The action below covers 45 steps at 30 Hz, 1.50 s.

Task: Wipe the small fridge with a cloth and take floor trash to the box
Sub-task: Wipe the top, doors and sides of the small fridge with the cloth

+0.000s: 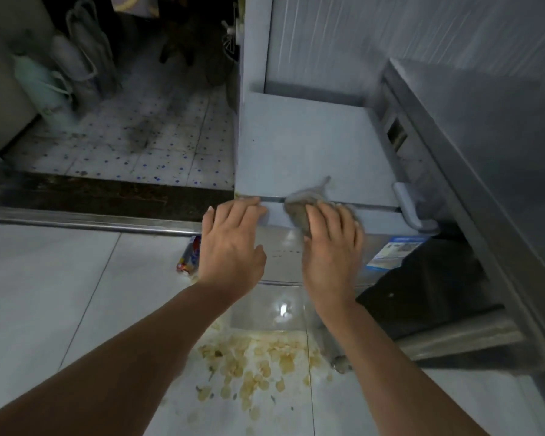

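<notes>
The small white fridge point(299, 143) stands in the middle, seen from above, its door handle point(408, 206) at the right. My right hand point(331, 243) presses a grey cloth point(302, 202) against the front top edge of the fridge, fingers spread over it. My left hand point(233, 243) rests flat on the fridge's front left corner with straight fingers. On the floor lie a crumpled red and blue wrapper point(189, 254) left of the fridge and a patch of yellowish scraps point(255, 366) in front of it.
A steel counter point(485, 146) stands close on the right, with a black bag point(422, 287) beneath it. A metal door threshold point(85, 223) crosses the floor on the left. Beyond it are speckled tiles and white bags point(44, 83).
</notes>
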### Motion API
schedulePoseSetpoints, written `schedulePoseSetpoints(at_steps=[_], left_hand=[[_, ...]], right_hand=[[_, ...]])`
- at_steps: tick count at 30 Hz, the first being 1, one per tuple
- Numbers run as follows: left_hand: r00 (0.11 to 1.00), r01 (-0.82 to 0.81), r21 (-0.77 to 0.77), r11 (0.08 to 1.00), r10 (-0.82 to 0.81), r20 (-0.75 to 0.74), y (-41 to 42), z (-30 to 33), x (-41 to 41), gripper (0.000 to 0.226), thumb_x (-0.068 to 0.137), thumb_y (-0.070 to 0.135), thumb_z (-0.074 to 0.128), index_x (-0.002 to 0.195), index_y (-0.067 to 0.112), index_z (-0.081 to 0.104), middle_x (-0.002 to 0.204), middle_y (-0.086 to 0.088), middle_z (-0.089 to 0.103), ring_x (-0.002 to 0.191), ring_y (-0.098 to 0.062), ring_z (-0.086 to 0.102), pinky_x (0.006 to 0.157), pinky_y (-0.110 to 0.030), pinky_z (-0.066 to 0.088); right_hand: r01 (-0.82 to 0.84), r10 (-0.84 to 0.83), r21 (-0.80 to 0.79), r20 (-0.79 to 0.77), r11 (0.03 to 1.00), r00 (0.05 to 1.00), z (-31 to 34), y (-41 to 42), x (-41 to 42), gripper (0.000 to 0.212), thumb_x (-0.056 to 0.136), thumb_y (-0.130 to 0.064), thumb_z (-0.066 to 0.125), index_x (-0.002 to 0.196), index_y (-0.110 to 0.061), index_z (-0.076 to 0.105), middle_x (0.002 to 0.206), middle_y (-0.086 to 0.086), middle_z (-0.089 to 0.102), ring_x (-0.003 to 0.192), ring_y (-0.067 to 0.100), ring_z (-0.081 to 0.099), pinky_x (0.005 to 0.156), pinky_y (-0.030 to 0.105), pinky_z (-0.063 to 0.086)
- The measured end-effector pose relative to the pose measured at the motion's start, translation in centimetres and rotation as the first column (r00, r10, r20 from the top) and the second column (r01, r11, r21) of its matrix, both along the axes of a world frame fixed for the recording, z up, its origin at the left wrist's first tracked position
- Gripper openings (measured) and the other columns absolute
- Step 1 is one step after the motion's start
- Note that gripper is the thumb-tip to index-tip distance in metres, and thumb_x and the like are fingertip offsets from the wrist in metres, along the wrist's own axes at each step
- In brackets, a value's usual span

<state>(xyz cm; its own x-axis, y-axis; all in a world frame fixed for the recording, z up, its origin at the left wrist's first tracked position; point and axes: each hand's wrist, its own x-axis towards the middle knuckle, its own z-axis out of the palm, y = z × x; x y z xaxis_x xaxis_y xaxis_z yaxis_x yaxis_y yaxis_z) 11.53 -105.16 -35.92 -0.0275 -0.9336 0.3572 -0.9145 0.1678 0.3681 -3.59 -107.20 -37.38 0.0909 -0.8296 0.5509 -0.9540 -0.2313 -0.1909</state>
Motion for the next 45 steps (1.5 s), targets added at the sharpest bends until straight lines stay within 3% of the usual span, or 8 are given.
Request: schedulePoseSetpoints(at_steps=[5,13,17,23,30,36,41,45], left_hand=[[1.000,0.004,-0.201,0.980,0.000,0.023,-0.9,-2.8,0.2,0.049,0.069,0.028,0.067,0.115,0.015,0.056,0.125,-0.002,0.055,0.110,-0.027,0.048,0.098,-0.052,0.036],[0.998,-0.035,-0.456,0.889,0.006,-0.064,-2.2,-5.9,-0.3,0.041,0.075,0.030,0.060,0.112,0.015,0.056,0.118,-0.002,0.057,0.108,-0.022,0.040,0.093,-0.046,0.036],[0.998,-0.039,-0.528,0.848,0.003,-0.068,-2.5,-6.8,-0.3,0.039,0.077,0.029,0.057,0.114,0.015,0.056,0.115,-0.003,0.057,0.110,-0.022,0.039,0.095,-0.044,0.031],[0.998,0.000,-0.604,0.797,-0.036,-0.048,-3.0,-7.6,0.0,0.040,0.079,0.021,0.060,0.119,0.014,0.053,0.116,-0.007,0.055,0.114,-0.026,0.040,0.093,-0.042,0.032],[0.993,0.101,-0.637,0.764,-0.121,0.012,-3.5,-8.5,1.7,0.051,0.082,0.008,0.061,0.131,0.013,0.047,0.133,-0.005,0.046,0.126,-0.020,0.034,0.097,-0.028,0.033],[0.985,0.124,-0.647,0.753,-0.172,-0.011,-3.5,-8.9,3.9,0.056,0.081,0.000,0.058,0.134,0.014,0.045,0.137,-0.004,0.043,0.127,-0.015,0.035,0.096,-0.027,0.040],[0.961,0.158,-0.656,0.738,-0.269,-0.071,-3.6,-9.4,4.2,0.063,0.079,-0.012,0.048,0.135,0.016,0.043,0.139,0.000,0.040,0.122,0.006,0.026,0.096,0.000,0.023],[0.939,0.168,-0.638,0.751,-0.320,-0.129,-3.2,-9.4,4.0,0.066,0.079,-0.015,0.043,0.136,0.016,0.041,0.141,0.002,0.038,0.126,0.005,0.026,0.106,-0.012,0.025]], right_hand=[[-0.052,0.044,-0.132,-0.062,0.990,0.997,-2.3,-1.1,-2.7,0.057,0.076,-0.017,0.072,0.129,-0.017,0.051,0.132,0.005,0.053,0.128,0.029,0.043,0.104,0.047,0.031],[0.192,-0.181,-0.280,0.065,0.941,0.981,-6.3,-1.9,-9.4,0.063,0.085,-0.019,0.054,0.143,-0.011,0.031,0.150,0.014,0.028,0.142,0.033,0.018,0.113,0.045,0.019],[0.293,-0.207,-0.317,0.280,0.902,0.937,-8.3,-2.7,-10.8,0.067,0.093,-0.019,0.046,0.150,-0.011,0.011,0.157,0.014,0.008,0.144,0.033,0.010,0.114,0.050,0.023],[0.282,-0.018,-0.425,0.527,0.860,0.849,-7.6,-4.9,-11.0,0.063,0.095,-0.014,0.045,0.150,-0.015,0.014,0.157,0.011,0.008,0.142,0.028,0.017,0.111,0.028,0.015],[0.269,-0.056,-0.364,0.501,0.892,0.863,-16.3,-4.0,-8.8,0.070,0.096,-0.018,0.043,0.148,-0.022,-0.004,0.158,0.003,-0.008,0.146,0.024,-0.004,0.115,0.042,0.012],[0.291,0.017,-0.438,0.576,0.851,0.817,-11.8,-4.9,-8.9,0.061,0.097,-0.013,0.041,0.150,-0.016,0.011,0.159,0.007,0.000,0.146,0.028,0.001,0.118,0.039,0.004],[0.305,0.030,-0.499,0.557,0.811,0.830,-12.1,-4.1,-2.0,0.058,0.095,-0.016,0.040,0.149,-0.015,0.018,0.158,0.007,0.008,0.145,0.032,0.001,0.117,0.044,0.004],[0.183,0.091,-0.556,0.429,0.811,0.899,-12.6,-3.3,3.2,0.056,0.092,-0.017,0.042,0.146,-0.011,0.029,0.157,0.011,0.015,0.144,0.037,0.004,0.117,0.048,0.010]])
